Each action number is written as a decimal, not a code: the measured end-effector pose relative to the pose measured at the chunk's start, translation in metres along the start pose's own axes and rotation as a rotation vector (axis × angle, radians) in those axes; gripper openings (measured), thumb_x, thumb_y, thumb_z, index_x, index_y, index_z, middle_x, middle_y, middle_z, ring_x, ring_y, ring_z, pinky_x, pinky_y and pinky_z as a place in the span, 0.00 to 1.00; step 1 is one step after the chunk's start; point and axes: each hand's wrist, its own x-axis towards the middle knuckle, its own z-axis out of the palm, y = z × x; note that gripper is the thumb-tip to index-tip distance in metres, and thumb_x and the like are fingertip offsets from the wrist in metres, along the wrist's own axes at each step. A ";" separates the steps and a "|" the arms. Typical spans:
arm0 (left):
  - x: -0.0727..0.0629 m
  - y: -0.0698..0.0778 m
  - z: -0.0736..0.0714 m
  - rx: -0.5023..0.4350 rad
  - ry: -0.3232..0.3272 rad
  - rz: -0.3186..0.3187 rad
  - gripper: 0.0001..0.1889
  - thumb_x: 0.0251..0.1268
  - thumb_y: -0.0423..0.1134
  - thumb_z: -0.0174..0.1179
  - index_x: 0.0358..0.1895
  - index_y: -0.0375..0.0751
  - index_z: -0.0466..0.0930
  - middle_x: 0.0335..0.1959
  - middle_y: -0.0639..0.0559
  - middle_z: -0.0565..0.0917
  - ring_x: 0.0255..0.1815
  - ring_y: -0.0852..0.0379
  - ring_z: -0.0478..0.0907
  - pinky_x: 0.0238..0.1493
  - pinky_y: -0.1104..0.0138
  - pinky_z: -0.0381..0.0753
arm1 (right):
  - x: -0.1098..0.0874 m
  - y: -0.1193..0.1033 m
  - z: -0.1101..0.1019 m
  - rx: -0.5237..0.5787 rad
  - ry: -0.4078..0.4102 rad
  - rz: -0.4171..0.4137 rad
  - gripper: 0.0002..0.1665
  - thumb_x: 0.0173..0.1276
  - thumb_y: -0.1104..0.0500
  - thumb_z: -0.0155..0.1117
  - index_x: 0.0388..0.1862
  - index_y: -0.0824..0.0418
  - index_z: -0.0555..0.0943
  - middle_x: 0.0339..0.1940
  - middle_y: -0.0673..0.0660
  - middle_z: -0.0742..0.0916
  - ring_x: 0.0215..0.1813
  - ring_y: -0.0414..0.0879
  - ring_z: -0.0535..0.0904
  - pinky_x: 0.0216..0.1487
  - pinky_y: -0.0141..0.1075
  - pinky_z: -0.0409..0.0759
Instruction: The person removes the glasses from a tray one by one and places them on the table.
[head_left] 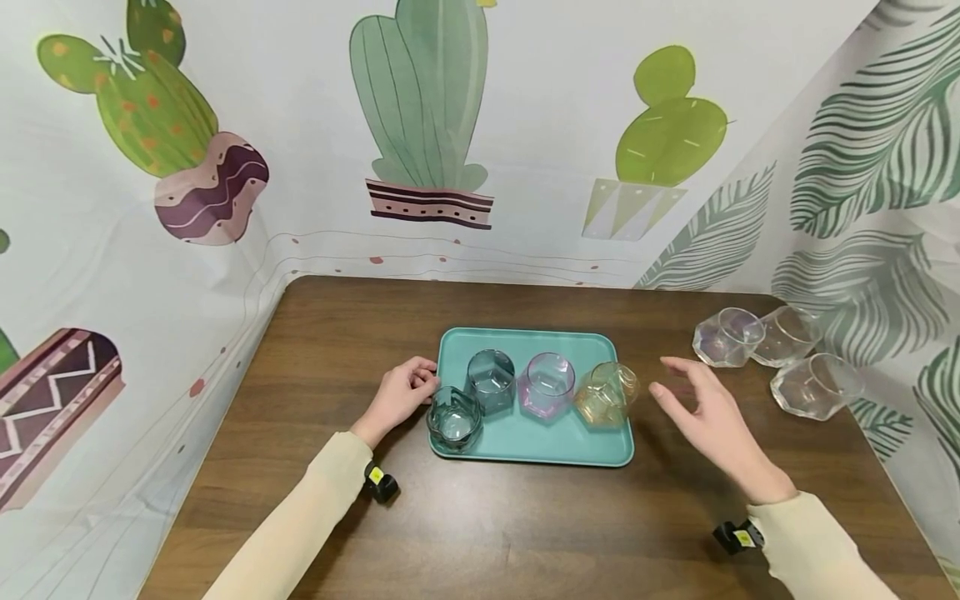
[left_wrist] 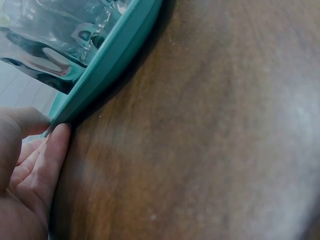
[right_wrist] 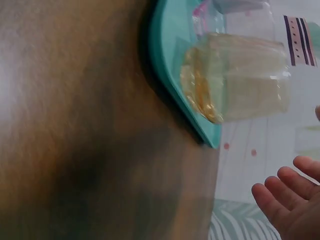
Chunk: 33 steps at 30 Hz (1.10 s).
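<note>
A teal tray (head_left: 555, 447) bearing four tinted glasses (head_left: 491, 383) sits on a wooden counter (head_left: 480, 533); the left hand (head_left: 397, 396) pinches its left edge, the right hand (head_left: 708, 421) has loose, unburdened fingers near its right end; level, two-sided support should prevent sliding

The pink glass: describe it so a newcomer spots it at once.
On the brown table lies a teal tray. Near the tray's middle, the pink glass stands between a grey glass and an amber glass; its pink tint sets it apart from both.
</note>
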 end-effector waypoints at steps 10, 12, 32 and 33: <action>0.001 -0.001 0.000 -0.002 -0.005 -0.002 0.12 0.72 0.31 0.63 0.55 0.31 0.80 0.40 0.44 0.86 0.30 0.58 0.83 0.34 0.67 0.89 | -0.006 0.000 0.027 0.053 -0.175 0.040 0.44 0.70 0.54 0.74 0.76 0.68 0.65 0.68 0.70 0.76 0.61 0.66 0.79 0.59 0.62 0.79; 0.001 0.000 0.000 -0.002 -0.006 -0.005 0.12 0.72 0.31 0.64 0.55 0.31 0.81 0.40 0.44 0.86 0.30 0.58 0.83 0.35 0.67 0.89 | -0.006 0.000 0.033 0.062 -0.177 0.034 0.46 0.68 0.54 0.76 0.76 0.69 0.64 0.68 0.70 0.76 0.61 0.65 0.80 0.59 0.59 0.79; 0.001 -0.001 0.000 0.012 -0.005 -0.012 0.12 0.73 0.31 0.64 0.55 0.31 0.80 0.40 0.44 0.86 0.30 0.59 0.82 0.34 0.68 0.89 | -0.007 -0.001 0.060 0.204 -0.088 -0.019 0.51 0.59 0.65 0.82 0.77 0.67 0.64 0.64 0.69 0.80 0.59 0.62 0.79 0.58 0.12 0.69; 0.001 0.000 0.000 0.012 -0.005 -0.015 0.12 0.73 0.31 0.64 0.55 0.31 0.80 0.40 0.44 0.86 0.30 0.59 0.82 0.35 0.68 0.89 | -0.007 -0.001 0.061 0.207 -0.089 -0.017 0.50 0.59 0.65 0.82 0.76 0.67 0.64 0.65 0.69 0.79 0.59 0.62 0.79 0.58 0.12 0.69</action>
